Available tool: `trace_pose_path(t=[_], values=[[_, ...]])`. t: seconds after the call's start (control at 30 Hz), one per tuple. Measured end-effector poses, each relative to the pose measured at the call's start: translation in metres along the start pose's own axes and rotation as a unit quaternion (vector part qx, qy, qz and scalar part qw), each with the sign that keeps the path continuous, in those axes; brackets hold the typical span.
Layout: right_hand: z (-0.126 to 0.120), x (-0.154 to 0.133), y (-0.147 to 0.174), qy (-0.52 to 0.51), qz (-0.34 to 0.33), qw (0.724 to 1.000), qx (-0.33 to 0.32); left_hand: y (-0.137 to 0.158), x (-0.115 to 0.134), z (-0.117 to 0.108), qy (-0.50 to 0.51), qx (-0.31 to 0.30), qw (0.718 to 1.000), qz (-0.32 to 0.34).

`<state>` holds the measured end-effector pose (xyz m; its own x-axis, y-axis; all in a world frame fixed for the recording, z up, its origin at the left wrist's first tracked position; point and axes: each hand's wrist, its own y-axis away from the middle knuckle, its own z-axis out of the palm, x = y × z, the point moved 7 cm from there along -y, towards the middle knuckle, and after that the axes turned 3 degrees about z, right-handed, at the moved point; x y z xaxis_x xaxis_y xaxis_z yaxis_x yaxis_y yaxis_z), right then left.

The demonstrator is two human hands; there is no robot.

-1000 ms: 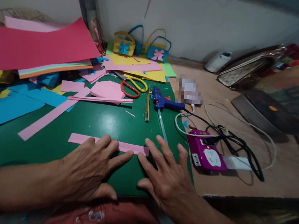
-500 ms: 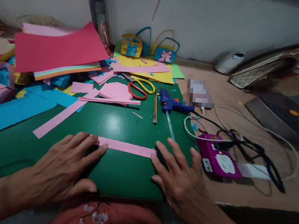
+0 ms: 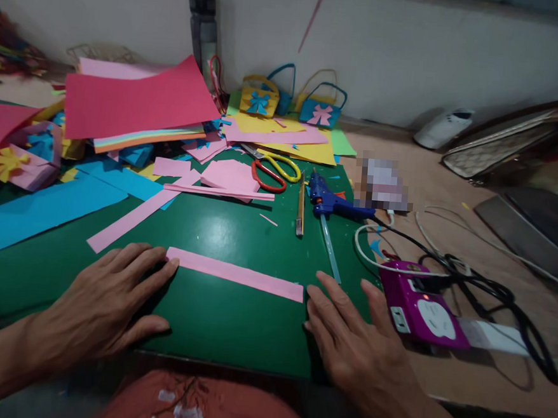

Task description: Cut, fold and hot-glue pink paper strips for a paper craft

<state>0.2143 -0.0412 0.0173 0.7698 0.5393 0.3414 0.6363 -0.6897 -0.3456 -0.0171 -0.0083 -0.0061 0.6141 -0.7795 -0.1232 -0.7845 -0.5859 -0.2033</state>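
Observation:
A long pink paper strip (image 3: pixel 236 275) lies flat on the green board (image 3: pixel 232 333) in front of me. My left hand (image 3: pixel 103 298) rests at the strip's left end, its index fingertip touching the paper and its thumb spread away. Just past the right end is my right hand (image 3: pixel 358 335), fingers stretched out over the board and apart from the strip. Neither hand grips anything. Behind the strip lie a narrow folded pink strip (image 3: pixel 218 192), a stack of pink paper pieces (image 3: pixel 231 176) and another pink strip (image 3: pixel 130 221).
Scissors (image 3: pixel 276 174), a cutter knife (image 3: pixel 300 210) and a blue glue gun (image 3: pixel 330 200) lie behind. A purple power socket (image 3: pixel 420 308) with cables stands right. Coloured sheets (image 3: pixel 138 103) pile up at left; small paper bags (image 3: pixel 260 99) stand by the wall.
My right hand has come off the strip's right end and moved slightly right. The left hand has slid to the strip's left end, uncovering more of it. The view has shifted left.

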Motion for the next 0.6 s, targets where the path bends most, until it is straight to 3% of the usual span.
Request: trace_pose_path(t=[0.2, 0.37, 0.6], values=[[-0.001, -0.011, -0.021, 0.044, -0.061, 0.997, 0.005, -0.010, 0.003, 0.002, -0.017, 0.028, 0.999, 0.036], [0.015, -0.018, -0.036, 0.083, -0.065, 0.993, -0.047, -0.024, 0.001, 0.002, -0.018, 0.064, 0.996, 0.063], [0.013, -0.015, -0.044, 0.107, -0.046, 0.991, -0.063, -0.044, 0.001, -0.002, -0.002, 0.046, 0.996, 0.070]])
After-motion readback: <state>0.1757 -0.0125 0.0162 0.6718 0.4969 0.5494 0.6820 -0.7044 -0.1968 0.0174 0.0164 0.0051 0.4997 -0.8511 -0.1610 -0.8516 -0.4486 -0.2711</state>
